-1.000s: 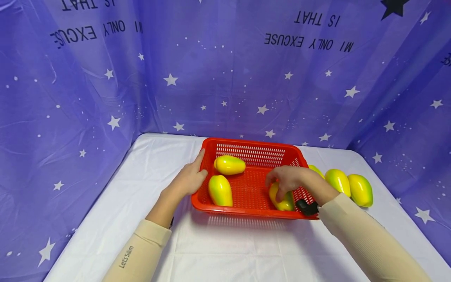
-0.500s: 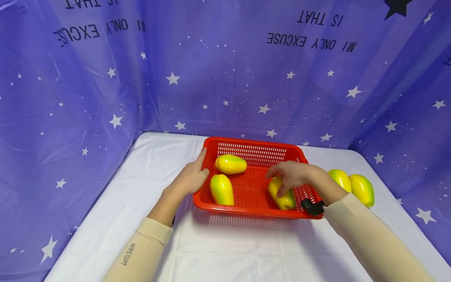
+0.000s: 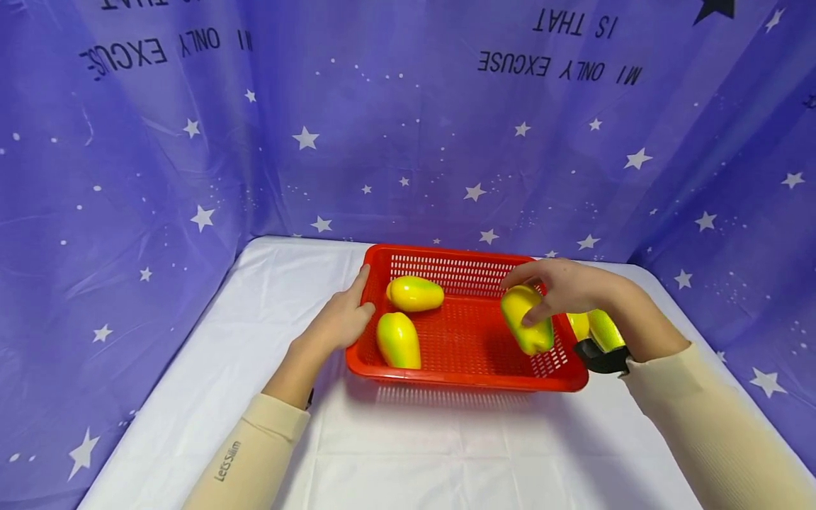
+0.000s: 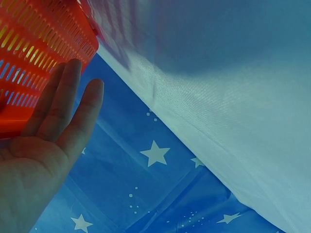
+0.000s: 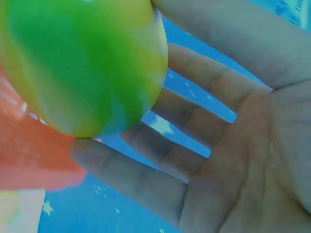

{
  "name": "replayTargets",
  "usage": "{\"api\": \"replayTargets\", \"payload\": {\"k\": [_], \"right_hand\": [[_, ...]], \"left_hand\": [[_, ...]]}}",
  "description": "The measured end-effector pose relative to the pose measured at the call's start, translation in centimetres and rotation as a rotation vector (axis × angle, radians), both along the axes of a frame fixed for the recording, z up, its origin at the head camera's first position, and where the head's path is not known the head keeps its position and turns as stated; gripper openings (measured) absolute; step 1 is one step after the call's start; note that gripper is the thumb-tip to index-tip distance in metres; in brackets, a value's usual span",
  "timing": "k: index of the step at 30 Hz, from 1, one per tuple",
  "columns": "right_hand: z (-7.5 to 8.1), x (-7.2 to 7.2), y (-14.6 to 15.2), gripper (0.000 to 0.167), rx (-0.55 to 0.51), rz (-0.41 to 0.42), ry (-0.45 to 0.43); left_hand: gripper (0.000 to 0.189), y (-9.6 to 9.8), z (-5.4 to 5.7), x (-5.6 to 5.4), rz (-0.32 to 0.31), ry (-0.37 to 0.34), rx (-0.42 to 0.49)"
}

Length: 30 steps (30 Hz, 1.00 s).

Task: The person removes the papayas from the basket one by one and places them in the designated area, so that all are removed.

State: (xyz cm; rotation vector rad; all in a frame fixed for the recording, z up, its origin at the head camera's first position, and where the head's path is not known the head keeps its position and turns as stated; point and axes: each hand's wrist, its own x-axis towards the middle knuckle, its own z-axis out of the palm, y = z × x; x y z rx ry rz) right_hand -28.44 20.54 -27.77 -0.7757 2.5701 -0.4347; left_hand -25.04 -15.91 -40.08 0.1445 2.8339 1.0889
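Note:
A red plastic basket with slotted walls stands on the white-covered table. My left hand lies at its left rim; in the left wrist view its fingers are nearly straight along the outer wall. The right hand holds a yellow-green mango between thumb and fingers, above the basket's right part. From the right wrist, the green side of this mango shows close up against the fingertips. Two more mangoes rest in the basket's left part, one at the back, one at the front.
Right of the basket, more mangoes lie on the table, partly hidden by the right wrist and its black strap. The white tablecloth spreads in front. A purple curtain with stars surrounds the back and sides.
The right hand has lifted the mango from the basket's right floor and brought it up and to the right. My left hand stays at the left rim.

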Motion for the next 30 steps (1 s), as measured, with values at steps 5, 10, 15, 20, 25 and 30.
{"api": "replayTargets", "payload": {"k": [5,10,15,20,25,30], "right_hand": [[1.8,0.8,2.2,0.054,-0.009,-0.026,0.061],[2.5,1.8,4.7,0.059,-0.007,-0.094,0.094],[2.4,2.6,7.2,0.064,0.005,-0.149,0.118],[2.0,3.3,9.1,0.065,0.032,-0.176,0.13],[0.9,4.1,11.0,0.062,0.018,-0.19,0.132],[-1.1,4.5,12.5,0.061,-0.021,-0.204,0.106]], "left_hand": [[0.077,-0.2,-0.1,0.0,0.001,-0.01,0.012],[0.076,-0.3,-0.3,-0.1,-0.006,-0.007,0.014],[0.076,-0.2,-0.3,-0.2,-0.011,-0.004,0.013],[0.077,-0.2,-0.1,-0.1,-0.021,0.012,0.008],[0.077,-0.2,-0.1,-0.2,-0.033,0.022,0.005],[0.077,-0.2,-0.1,-0.2,-0.025,0.002,0.005]]}}
